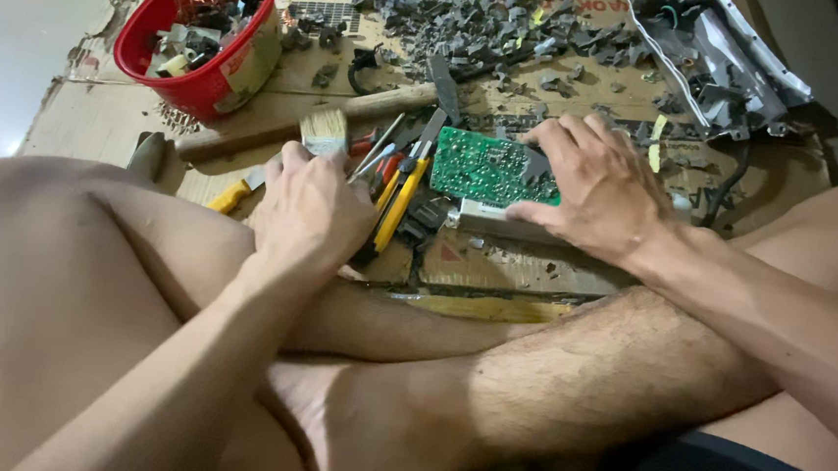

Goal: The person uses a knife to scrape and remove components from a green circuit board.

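I'd keep my right hand [595, 184] pressed, fingers spread, on the green rectangular circuit board [483, 166]; left hand [311, 203] fingers curl among yellow-handled pliers [397, 204].

Right hand [595, 184] covers the right end of the green circuit board [483, 166], so that part can't be seen. Left hand [313, 208], left of the board, hides the paintbrush [325, 131] handle and whatever its fingers grip. Red bowl [207, 39], far left of the board: contents too small to tell apart. Grey metal casing [726, 60], upper right of the board, cut off by the top edge.
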